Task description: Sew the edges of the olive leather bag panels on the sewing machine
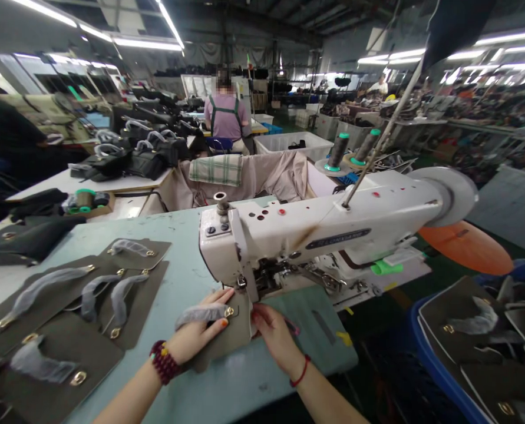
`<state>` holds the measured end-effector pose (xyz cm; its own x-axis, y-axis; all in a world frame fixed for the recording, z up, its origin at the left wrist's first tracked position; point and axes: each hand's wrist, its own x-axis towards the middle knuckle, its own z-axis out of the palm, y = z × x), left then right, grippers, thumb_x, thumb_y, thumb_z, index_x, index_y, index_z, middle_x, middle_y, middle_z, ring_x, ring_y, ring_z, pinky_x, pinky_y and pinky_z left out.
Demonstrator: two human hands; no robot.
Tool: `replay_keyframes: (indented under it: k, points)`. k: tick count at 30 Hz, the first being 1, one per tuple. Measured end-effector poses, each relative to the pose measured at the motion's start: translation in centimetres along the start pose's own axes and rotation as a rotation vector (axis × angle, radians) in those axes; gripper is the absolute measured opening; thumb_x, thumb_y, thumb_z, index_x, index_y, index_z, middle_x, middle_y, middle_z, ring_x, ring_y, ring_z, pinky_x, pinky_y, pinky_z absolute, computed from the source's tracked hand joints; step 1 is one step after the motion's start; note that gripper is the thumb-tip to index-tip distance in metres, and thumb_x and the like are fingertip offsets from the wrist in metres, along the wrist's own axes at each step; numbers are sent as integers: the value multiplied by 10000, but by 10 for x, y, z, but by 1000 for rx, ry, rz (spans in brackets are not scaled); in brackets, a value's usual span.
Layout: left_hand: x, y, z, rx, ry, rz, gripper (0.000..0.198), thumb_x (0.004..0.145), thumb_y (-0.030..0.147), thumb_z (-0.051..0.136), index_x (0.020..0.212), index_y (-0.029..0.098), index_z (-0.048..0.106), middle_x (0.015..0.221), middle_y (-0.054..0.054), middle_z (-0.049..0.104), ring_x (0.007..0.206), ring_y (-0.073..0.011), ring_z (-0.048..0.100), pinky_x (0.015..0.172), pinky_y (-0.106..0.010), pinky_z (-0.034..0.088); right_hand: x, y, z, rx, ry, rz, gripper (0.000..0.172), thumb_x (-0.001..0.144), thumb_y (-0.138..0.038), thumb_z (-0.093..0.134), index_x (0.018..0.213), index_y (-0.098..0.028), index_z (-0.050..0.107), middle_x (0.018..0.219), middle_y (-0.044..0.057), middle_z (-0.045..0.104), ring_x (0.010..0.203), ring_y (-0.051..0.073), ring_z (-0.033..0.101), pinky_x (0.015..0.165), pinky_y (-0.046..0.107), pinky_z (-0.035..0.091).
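Observation:
A grey-brown bag panel (240, 323) lies under the head of a white sewing machine (289, 227), its right edge close to the needle area. Attached to the panel is a short handle (195, 315) in clear plastic wrap with a gold-coloured ring fitting. My left hand (200, 338) rests flat on the panel beside the handle, its fingers stretched toward the machine and thumb apart. Fingers of my right hand (274, 335) are closed in a pinch on the panel's right edge, just below the presser area. The needle tip is hidden.
Several similar panels with wrapped handles (125, 300) overlap on the table's left. At right, a blue basket (415, 330) holds more panels. Thread spools (337, 153) stand behind the machine. A person (227, 112) sits further back; another (6, 129) is at far left.

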<state>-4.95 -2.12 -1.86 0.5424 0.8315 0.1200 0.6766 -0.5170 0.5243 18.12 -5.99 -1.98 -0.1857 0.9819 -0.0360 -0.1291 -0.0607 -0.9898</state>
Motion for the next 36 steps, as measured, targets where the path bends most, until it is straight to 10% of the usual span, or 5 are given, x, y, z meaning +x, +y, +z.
replay_keyframes:
  k: [6, 20, 29, 36]
  points:
    - [4, 29, -35, -112, -67, -133, 445, 959, 395, 390, 1377, 260, 464, 1399, -57, 515, 1258, -230, 502, 1080, -398, 393, 11, -12, 10, 56, -44, -48, 312, 883, -436, 541, 1033, -212, 700, 974, 69, 694, 850, 208, 643, 810, 317, 501]
    - [22, 77, -60, 614, -29, 116, 399, 893, 422, 525, 1276, 309, 546, 1108, -112, 593, 1023, -296, 504, 844, -448, 434, 13, -18, -12, 32, -250, 128, 274, 869, -392, 548, 914, -186, 723, 756, 29, 652, 662, 148, 585, 598, 231, 480]
    - [31, 87, -72, 625, -49, 161, 279, 883, 338, 557, 1147, 262, 607, 1050, -92, 612, 1035, -287, 513, 874, -445, 404, 8, -13, 14, -69, 37, 114, 404, 855, -480, 568, 623, -150, 539, 580, -24, 431, 564, 103, 387, 507, 198, 310]
    - [34, 80, -78, 546, -55, 219, 298, 882, 395, 557, 1164, 310, 599, 1093, -62, 597, 1053, -274, 510, 905, -440, 375, 4, -2, 20, 51, 13, 194, 464, 876, -590, 462, 838, -154, 617, 694, 22, 594, 603, 144, 545, 546, 230, 440]
